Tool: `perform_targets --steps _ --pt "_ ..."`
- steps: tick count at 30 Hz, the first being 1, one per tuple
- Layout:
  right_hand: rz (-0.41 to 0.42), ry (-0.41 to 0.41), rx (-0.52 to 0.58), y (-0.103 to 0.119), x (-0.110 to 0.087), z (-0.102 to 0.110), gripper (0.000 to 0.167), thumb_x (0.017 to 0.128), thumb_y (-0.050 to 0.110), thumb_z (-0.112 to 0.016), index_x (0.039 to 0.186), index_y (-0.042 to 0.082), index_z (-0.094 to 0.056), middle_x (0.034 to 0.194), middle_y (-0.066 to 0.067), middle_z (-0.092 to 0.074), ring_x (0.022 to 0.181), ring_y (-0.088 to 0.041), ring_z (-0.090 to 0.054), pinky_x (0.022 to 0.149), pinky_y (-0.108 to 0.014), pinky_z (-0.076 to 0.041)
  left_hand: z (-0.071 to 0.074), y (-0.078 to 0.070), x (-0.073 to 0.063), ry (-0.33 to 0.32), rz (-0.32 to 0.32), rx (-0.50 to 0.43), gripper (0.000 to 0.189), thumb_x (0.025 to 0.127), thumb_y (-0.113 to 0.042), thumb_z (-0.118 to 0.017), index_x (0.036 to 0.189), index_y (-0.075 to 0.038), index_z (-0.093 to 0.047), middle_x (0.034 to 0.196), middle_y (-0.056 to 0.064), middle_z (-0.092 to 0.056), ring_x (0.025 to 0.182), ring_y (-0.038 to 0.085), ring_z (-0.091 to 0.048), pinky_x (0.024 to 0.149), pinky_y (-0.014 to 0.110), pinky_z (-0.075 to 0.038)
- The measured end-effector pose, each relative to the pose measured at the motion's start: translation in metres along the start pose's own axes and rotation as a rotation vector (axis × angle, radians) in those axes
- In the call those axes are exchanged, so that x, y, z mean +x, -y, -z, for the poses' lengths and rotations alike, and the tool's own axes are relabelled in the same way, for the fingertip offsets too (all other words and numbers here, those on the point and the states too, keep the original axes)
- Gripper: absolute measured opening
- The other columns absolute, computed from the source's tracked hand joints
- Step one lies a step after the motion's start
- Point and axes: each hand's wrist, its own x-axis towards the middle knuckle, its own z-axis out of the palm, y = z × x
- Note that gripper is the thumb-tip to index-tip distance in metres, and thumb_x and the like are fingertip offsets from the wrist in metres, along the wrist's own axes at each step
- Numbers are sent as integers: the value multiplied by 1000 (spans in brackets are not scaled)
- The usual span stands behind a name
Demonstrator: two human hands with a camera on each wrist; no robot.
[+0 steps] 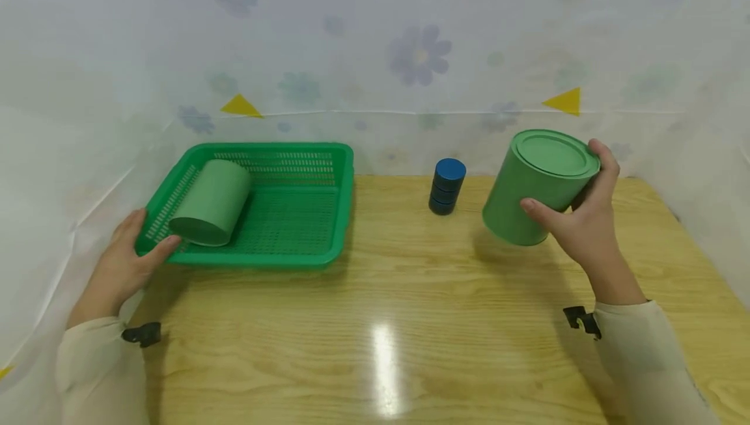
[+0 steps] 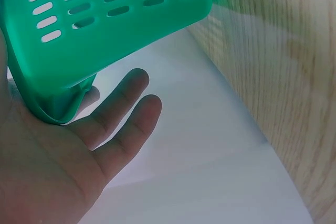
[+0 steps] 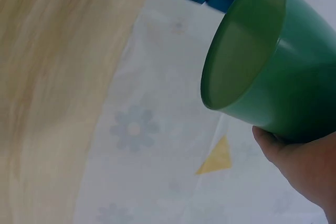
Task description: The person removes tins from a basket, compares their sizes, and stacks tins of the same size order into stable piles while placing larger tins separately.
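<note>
A green plastic basket [image 1: 342, 217] stands on the left of the table. My left hand [image 1: 120, 262] holds its near left corner, the rim lying between thumb and fingers; in the left wrist view two fingers [image 2: 118, 119] stretch out past the corner. A light green can [image 1: 213, 194] lies on its side in the basket's left part. On the right, my right hand [image 1: 588, 223] grips a larger green can [image 1: 515, 197] with a lid, tilted and raised above the table. The right wrist view shows this can's round bottom [image 3: 244, 45].
A dark blue cylinder [image 1: 447, 185] with ring grooves stands upright near the table's back edge, left of the raised can. The wooden table [image 1: 375, 321] meets a flower-printed curtain [image 1: 375, 54] bearing yellow triangles [image 1: 565, 101] at the back.
</note>
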Motion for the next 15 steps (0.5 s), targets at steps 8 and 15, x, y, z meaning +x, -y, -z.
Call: perform_targets --steps 8,15 --pt "-217 -43 -204 -30 3 22 105 86 12 -78 158 35 -4 150 -8 -32 127 -22 -40 103 -42 -36 0 1 -1 8 13 -2 88 106 -46 -46 161 -5 8 164 27 12 143 61 3 106 79 -7" --pt "-292 -61 -241 -50 4 29 107 86 16 -81 156 37 -3 152 -13 -29 131 -26 -38 108 -46 -33 0 1 -1 4 12 1 88 106 -46 -47 161 -4 8 164 27 11 143 61 2 106 79 -8"
